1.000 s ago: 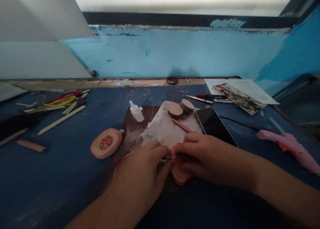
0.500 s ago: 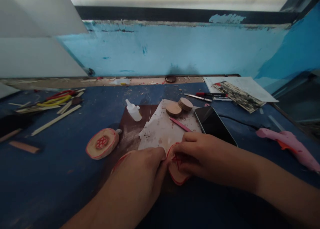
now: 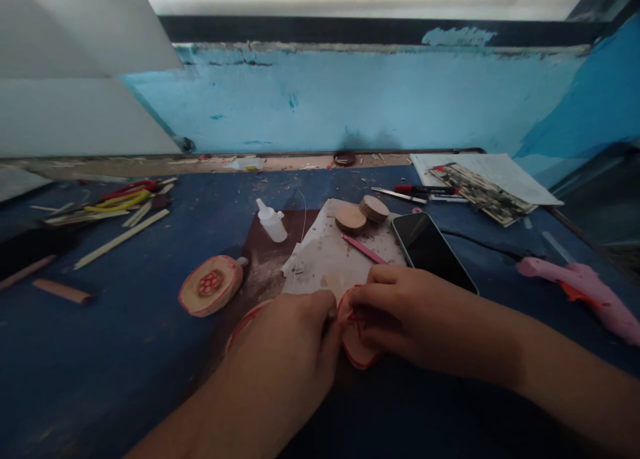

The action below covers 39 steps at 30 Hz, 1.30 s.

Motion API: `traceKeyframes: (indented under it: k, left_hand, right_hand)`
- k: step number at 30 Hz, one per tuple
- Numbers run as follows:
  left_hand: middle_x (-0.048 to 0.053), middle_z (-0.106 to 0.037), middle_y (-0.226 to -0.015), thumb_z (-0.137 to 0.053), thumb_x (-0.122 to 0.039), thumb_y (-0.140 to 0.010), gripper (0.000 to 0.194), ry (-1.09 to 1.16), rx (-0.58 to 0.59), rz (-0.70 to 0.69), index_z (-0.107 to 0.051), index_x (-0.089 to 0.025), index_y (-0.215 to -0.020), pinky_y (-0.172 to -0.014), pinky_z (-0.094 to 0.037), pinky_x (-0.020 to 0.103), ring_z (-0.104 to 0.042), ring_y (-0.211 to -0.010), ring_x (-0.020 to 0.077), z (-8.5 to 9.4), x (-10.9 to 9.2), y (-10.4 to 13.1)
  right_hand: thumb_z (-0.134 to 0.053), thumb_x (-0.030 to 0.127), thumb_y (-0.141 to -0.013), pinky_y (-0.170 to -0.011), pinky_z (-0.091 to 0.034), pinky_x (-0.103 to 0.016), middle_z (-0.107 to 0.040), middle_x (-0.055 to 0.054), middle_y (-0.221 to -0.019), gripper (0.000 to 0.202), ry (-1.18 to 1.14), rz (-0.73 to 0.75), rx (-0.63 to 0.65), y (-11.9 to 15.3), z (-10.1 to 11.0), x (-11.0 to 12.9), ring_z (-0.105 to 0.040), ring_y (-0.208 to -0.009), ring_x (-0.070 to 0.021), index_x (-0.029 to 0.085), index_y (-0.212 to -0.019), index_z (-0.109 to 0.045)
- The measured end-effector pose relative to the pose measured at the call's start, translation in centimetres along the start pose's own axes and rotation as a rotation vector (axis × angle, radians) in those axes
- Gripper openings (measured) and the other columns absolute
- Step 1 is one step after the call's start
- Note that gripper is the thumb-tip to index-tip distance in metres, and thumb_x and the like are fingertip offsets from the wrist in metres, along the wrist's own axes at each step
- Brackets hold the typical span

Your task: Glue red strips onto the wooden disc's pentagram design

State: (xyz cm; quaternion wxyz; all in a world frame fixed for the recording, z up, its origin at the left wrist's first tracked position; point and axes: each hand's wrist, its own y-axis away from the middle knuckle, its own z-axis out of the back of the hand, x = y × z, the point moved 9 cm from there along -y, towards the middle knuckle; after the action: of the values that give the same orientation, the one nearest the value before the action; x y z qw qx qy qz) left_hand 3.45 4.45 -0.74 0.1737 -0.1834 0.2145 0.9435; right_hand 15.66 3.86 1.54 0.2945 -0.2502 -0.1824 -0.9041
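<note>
My left hand [image 3: 295,352] is closed, its palm over a red-edged wooden piece [image 3: 244,327] of which only a curved rim shows at the left. Its thumb and index finger are pressed together beside a second red-edged wooden slice [image 3: 361,352]. On that second slice, my right hand [image 3: 395,305] has its bent fingers closed, over red lines drawn on the face. Whatever lies between the fingertips is hidden. To the left rests a thick wooden slice [image 3: 211,285] with a red rim and a red dotted centre.
Beyond my hands, a paper sheet [image 3: 320,265] carries two bark-edged wood slices [image 3: 350,217] and a pink pencil-like stick [image 3: 364,248]. A white glue bottle [image 3: 273,222], a phone [image 3: 433,249], a pink glue gun [image 3: 575,282], yellow-handled pliers [image 3: 123,200] and wood strips [image 3: 123,239] lie around.
The whole view has shifted slightly, so everything sits a little farther right. Both hands keep nearly the same grip and place on the red-edged pieces.
</note>
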Motion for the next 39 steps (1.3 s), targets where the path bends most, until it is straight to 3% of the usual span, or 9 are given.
traceKeyframes:
  k: [10,18,26,30,39]
  left_hand:
    - [0.004,-0.078,-0.076,-0.052,-0.019,-0.101,0.028,-0.126,0.025,-0.008,-0.067,-0.023,-0.077,-0.063,-0.041,0.033,-0.076,-0.071,0.0242,0.0,-1.4,0.3]
    - [0.004,-0.075,-0.085,-0.067,-0.012,-0.100,0.025,-0.272,-0.005,-0.235,-0.066,-0.022,-0.078,-0.078,-0.043,0.047,-0.069,-0.085,0.0302,0.1,-2.1,0.3]
    - [0.000,-0.065,-0.075,-0.075,-0.005,-0.091,0.026,-0.347,-0.261,-0.492,-0.060,-0.021,-0.077,-0.071,-0.038,0.046,-0.061,-0.074,0.0266,0.2,-3.6,1.6]
    - [-0.001,-0.064,-0.078,-0.071,-0.001,-0.092,0.028,-0.277,-0.325,-0.468,-0.058,-0.021,-0.078,-0.073,-0.039,0.043,-0.060,-0.073,0.0243,-0.3,-3.0,1.5]
    - [0.000,-0.071,-0.082,-0.070,-0.003,-0.094,0.023,-0.240,-0.264,-0.422,-0.064,-0.021,-0.082,-0.069,-0.039,0.039,-0.065,-0.074,0.0257,-0.1,-2.7,1.3]
  right_hand:
    - [-0.066,0.016,-0.099,-0.082,-0.054,-0.039,-0.068,-0.010,-0.107,0.018,-0.006,-0.003,-0.017,0.0,0.1,0.2,-0.068,-0.092,-0.0242,0.014,-0.113,-0.076]
    - [-0.065,0.017,-0.100,-0.083,-0.055,-0.040,-0.069,-0.010,-0.106,0.022,-0.030,0.009,-0.025,0.1,0.1,0.1,-0.068,-0.092,-0.0241,0.014,-0.118,-0.078]
    - [-0.064,0.014,-0.100,-0.082,-0.054,-0.037,-0.069,-0.010,-0.104,0.018,-0.044,0.022,-0.029,0.0,0.2,0.2,-0.067,-0.090,-0.0223,0.012,-0.111,-0.078]
    - [-0.066,0.014,-0.099,-0.082,-0.053,-0.036,-0.068,-0.009,-0.104,0.017,-0.046,0.030,-0.035,-0.1,0.2,0.2,-0.066,-0.091,-0.0220,0.012,-0.112,-0.077]
    - [-0.069,0.014,-0.096,-0.081,-0.052,-0.034,-0.066,-0.005,-0.102,0.009,-0.068,0.025,-0.032,-0.1,0.3,-0.2,-0.065,-0.090,-0.0198,0.016,-0.102,-0.076]
